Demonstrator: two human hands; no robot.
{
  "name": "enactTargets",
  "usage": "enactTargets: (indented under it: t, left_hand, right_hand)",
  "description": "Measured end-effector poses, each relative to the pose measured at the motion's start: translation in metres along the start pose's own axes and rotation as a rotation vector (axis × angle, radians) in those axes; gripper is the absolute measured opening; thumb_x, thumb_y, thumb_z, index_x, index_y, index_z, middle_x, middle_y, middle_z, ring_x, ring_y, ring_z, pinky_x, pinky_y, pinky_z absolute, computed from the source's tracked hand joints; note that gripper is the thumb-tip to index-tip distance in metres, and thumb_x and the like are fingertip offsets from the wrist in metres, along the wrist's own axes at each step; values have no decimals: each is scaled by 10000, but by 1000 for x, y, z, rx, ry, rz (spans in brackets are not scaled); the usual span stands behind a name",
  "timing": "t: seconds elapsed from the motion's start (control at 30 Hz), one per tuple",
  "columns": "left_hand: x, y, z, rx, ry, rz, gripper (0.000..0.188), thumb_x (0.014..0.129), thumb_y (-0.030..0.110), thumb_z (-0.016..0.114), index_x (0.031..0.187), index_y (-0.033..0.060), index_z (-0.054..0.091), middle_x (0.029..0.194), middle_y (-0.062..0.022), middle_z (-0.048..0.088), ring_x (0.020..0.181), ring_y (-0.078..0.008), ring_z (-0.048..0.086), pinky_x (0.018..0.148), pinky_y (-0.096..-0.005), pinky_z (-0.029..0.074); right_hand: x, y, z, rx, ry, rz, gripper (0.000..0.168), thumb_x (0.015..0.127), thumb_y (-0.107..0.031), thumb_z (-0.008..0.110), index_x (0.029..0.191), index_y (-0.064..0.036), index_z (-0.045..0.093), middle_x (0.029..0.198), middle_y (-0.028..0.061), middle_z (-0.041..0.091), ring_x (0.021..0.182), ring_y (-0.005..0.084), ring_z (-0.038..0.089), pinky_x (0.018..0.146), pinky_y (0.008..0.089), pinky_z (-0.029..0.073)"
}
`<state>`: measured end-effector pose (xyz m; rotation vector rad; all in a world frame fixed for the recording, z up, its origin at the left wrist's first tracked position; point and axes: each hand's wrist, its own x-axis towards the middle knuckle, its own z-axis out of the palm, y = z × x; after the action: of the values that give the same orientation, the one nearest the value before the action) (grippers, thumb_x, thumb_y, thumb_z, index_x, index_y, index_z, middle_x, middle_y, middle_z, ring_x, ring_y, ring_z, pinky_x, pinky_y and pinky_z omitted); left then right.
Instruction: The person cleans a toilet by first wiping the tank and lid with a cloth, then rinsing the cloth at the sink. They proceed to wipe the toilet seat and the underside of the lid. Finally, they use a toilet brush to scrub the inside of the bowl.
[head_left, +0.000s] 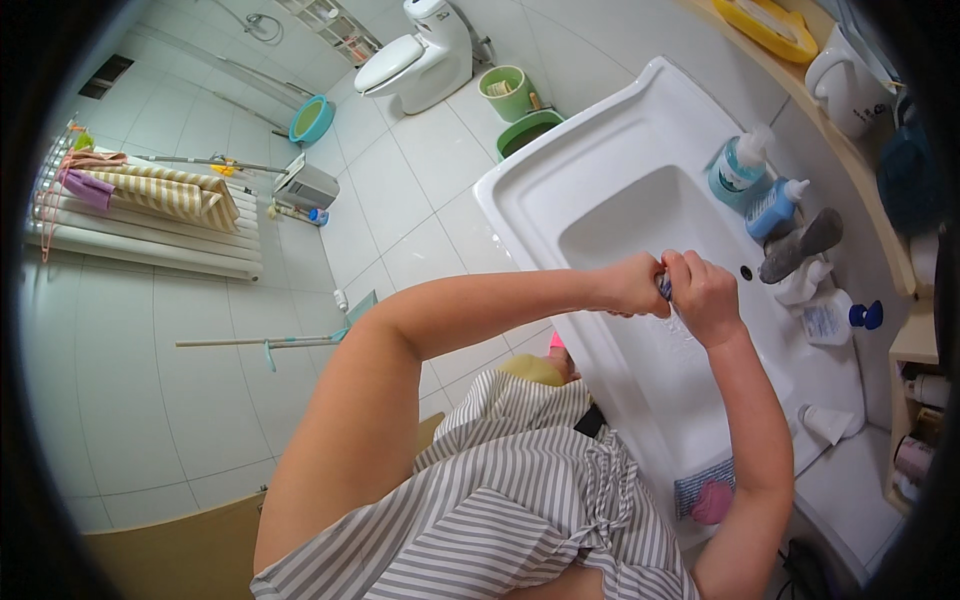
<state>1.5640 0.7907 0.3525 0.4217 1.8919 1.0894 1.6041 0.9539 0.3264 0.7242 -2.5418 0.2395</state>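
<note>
My left hand (636, 286) and my right hand (703, 298) meet over a white washbasin (626, 202), both closed around a small wet cloth. Only a bluish patterned bit of the cloth (664, 285) shows between the fists; the rest is hidden in my fingers. Below them, water (679, 330) splashes or runs in the bowl. A dark grey tap (802, 245) stands at the basin's back edge, to the right of my hands.
Along the back rim stand a turquoise pump bottle (735, 171), a blue bottle (771, 210), a blue-capped bottle (829, 319) and a white tube (826, 424). A striped cloth (690, 491) and a pink item (712, 501) lie on the near rim. Green buckets (507, 94) stand beyond.
</note>
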Motion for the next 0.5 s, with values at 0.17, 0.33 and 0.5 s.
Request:
enactTargets:
  t: [0.17, 0.33, 0.5]
  left_hand:
    - [11, -4, 2, 576, 128, 69, 260, 686, 141, 636, 900, 3, 580, 833, -187, 657, 787, -382, 622, 689, -441, 505]
    - [25, -15, -3, 887, 189, 71, 384, 761, 181, 621, 1085, 63, 451, 771, -167, 650, 758, -383, 631, 633, -478, 488]
    - [39, -26, -16, 1203, 116, 320, 291, 812, 179, 567, 1071, 132, 441, 660, -73, 631, 588, -326, 623, 505, -423, 477]
  right_hand:
    - [-12, -3, 19, 69, -125, 205, 149, 747, -94, 626, 872, -111, 546, 672, 65, 556, 557, 259, 602, 495, 357, 488]
    - [-8, -12, 40, 297, -342, 551, 150, 714, -127, 676, 837, -73, 609, 695, 136, 648, 691, 363, 627, 589, 444, 497]
    - [-16, -22, 56, 591, -320, 823, 170, 739, -181, 668, 848, -51, 667, 755, 202, 655, 735, 373, 639, 648, 429, 514]
